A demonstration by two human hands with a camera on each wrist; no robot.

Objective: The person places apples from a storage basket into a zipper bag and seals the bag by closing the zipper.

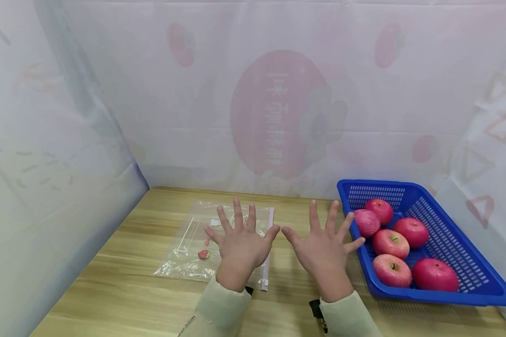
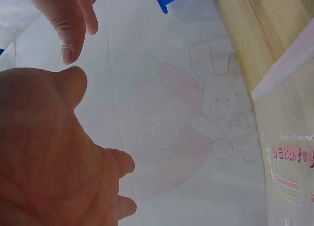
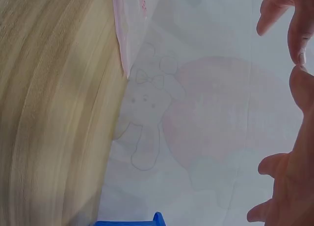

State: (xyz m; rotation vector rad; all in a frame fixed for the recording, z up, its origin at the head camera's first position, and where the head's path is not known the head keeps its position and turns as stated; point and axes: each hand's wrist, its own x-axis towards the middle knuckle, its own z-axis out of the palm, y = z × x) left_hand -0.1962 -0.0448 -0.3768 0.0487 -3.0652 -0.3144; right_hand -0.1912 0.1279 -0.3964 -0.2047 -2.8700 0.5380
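Both hands are held out over the table with fingers spread, palms facing away and thumb tips close together. My left hand (image 1: 242,245) hangs over the right part of a clear zip bag (image 1: 181,267), hiding some of it. The bag lies flat, printed with a small strawberry, its pale pink zip strip along the right side. My right hand (image 1: 326,250) is between the bag and a blue plastic basket (image 1: 480,262), its little finger overlapping the basket's left rim in the head view. Several red apples (image 1: 391,243) sit in the basket. Neither hand holds anything.
The wood-grain table (image 1: 122,262) meets a pale printed cloth (image 1: 185,117) hanging behind it. More cloth rises along the left and right sides. The basket stands at the table's right, close to the side cloth.
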